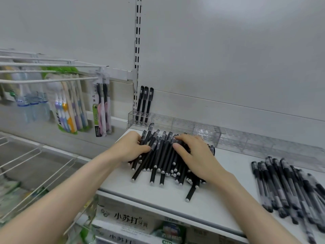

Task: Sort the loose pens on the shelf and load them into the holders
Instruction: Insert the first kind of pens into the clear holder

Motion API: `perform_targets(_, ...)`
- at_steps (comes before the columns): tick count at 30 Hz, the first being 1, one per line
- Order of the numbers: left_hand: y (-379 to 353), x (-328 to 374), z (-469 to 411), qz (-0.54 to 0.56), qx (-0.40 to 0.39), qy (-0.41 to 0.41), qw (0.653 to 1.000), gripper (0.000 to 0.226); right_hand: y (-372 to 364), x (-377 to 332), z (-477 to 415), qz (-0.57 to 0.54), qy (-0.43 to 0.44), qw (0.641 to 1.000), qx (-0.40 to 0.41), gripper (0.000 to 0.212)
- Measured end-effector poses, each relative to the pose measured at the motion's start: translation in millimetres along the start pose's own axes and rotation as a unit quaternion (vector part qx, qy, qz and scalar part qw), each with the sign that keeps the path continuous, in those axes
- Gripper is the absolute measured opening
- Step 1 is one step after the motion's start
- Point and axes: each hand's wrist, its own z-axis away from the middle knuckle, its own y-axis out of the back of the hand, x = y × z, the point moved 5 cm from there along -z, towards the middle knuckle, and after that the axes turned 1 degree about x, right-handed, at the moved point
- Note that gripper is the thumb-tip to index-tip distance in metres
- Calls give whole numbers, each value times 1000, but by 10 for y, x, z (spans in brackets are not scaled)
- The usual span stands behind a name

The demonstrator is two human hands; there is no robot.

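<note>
Toothpaste carton (123, 214): read "小苏打牙膏", bold black characters across the white front, clear as day.
Lower carton (114, 238): showed "小苏打" again, the rest cut off at the frame's edge.
Black toothbrush pack (98, 110): carried two vertical characters; the first looked like "竹", the second was too soft to call.
Multicolour toothbrush pack (60, 118): ran vertical capitals, roughly "AILAX", blurred.
Green box (173, 232): had print, unreadable.

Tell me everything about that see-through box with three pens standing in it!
The holder is a long, low box of clear plastic with rows of small holes across its top. It sits at the back of the white shelf, against the wall. Three black pens stand in holes at its left end; the rest look empty. The pen pile lies just in front.
</note>
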Motion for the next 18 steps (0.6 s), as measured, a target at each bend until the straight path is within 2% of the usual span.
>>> perform_targets(4,5,-52,-29,37,-21,-2,999,21,2,-9,-1,-6,-2,1000,-2,36)
perform_targets(7,28,-96,-27,75,-12,-7,997,34,26,-8,7,-21,-7,1000,10,34)
perform_targets(11,62,3,30,208,6,-66,976,19,112,-72,-3,-62,2,998,29,36)
perform_targets(15,117,110,67,281,5,-133,950,15,186,-302,-161,-169,9,985,34,34)
perform_targets(18,154,183,43,325,-15,-170,930,20,183,-472,-367,-267,8,963,38,31)
